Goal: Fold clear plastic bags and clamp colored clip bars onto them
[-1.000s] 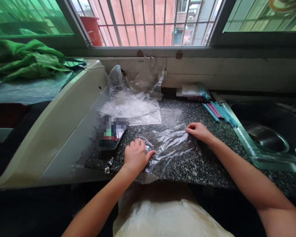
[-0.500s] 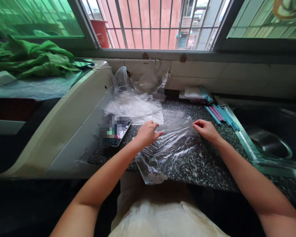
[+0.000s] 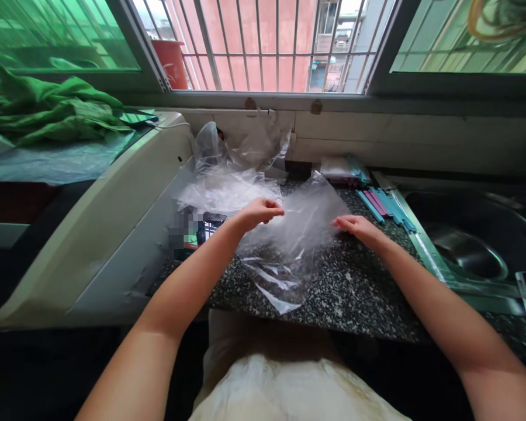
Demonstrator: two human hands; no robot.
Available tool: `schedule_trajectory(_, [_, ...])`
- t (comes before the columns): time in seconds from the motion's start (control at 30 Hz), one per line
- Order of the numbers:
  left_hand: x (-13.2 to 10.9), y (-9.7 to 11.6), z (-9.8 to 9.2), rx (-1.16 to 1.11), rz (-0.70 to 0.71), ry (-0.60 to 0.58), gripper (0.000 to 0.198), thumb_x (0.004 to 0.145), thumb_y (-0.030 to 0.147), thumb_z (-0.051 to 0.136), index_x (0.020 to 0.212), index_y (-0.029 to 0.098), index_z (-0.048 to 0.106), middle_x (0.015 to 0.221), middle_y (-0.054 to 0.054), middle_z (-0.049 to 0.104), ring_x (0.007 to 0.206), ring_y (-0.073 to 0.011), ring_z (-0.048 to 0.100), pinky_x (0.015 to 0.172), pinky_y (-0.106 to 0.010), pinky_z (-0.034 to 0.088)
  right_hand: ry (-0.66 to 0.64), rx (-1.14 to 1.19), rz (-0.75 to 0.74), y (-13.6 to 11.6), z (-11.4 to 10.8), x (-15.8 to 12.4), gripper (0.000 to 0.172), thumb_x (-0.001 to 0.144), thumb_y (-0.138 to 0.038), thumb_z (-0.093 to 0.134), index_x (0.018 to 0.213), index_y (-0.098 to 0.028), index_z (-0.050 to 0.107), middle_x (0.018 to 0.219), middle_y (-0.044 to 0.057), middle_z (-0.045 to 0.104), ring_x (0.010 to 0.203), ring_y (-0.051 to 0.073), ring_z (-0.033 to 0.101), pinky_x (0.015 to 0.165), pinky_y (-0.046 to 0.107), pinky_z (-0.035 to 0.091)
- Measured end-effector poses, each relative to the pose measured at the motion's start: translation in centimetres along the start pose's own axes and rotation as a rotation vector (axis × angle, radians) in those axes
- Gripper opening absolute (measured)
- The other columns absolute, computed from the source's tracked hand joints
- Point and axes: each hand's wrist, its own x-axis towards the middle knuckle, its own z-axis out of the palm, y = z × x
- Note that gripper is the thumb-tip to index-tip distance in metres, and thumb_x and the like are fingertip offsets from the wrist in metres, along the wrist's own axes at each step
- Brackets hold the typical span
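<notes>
A clear plastic bag (image 3: 307,216) is stretched between my two hands, its upper part raised and its lower part hanging over the speckled dark countertop (image 3: 355,292). My left hand (image 3: 263,211) pinches its left side, thumb and fingers pressed together. At its right side my right hand (image 3: 353,225) is also closed in a pinch on the plastic. Behind my left hand lies a heap of more clear plastic bags (image 3: 232,190). A phone (image 3: 210,225), partly covered by my left forearm, lies beside that heap.
Blue and purple strips (image 3: 383,207) lie right of my right hand, near a sink (image 3: 464,245). A packet (image 3: 337,168) sits against the back wall. To the left stands a white appliance (image 3: 127,187) with green cloth (image 3: 56,111) on top. A barred window (image 3: 267,47) is ahead.
The bag's upper part has lifted off the countertop. My left hand has closed from parted fingers into a pinch on it. The view has shifted slightly.
</notes>
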Motion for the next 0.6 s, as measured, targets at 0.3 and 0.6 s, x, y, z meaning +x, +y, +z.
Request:
schedule_trajectory(0.3, [-1.5,-1.2,-1.0,-0.423,-0.009,0.137,0.019,0.058,0.019,0.072,0.056,0.012,0.055,0.040,0.008,0.037,0.037,-0.0020,0.031,0.040,-0.016,0.022,-0.098,0.237,0.123,-1.8,4.0,-2.5,0.064,0.056,-0.072,0.057,0.079,-0.013,0.069,0.063,0.003,0.056,0.052,0.009,0.041,0.046,0.023,0.029])
schedule_trajectory(0.6, [-4.3,-4.5,0.4,-0.581,-0.146,0.206,0.022,0.056,0.020,0.070,0.054,0.014,0.050,0.038,0.010,0.033,0.033,-0.0015,0.025,0.036,-0.016,0.014,-0.080,0.148,0.105,-3.3,5.3,-6.8,0.044,0.055,-0.059,0.068,0.064,-0.016,0.063,0.057,-0.001,0.056,0.054,0.011,0.044,0.053,0.024,0.036])
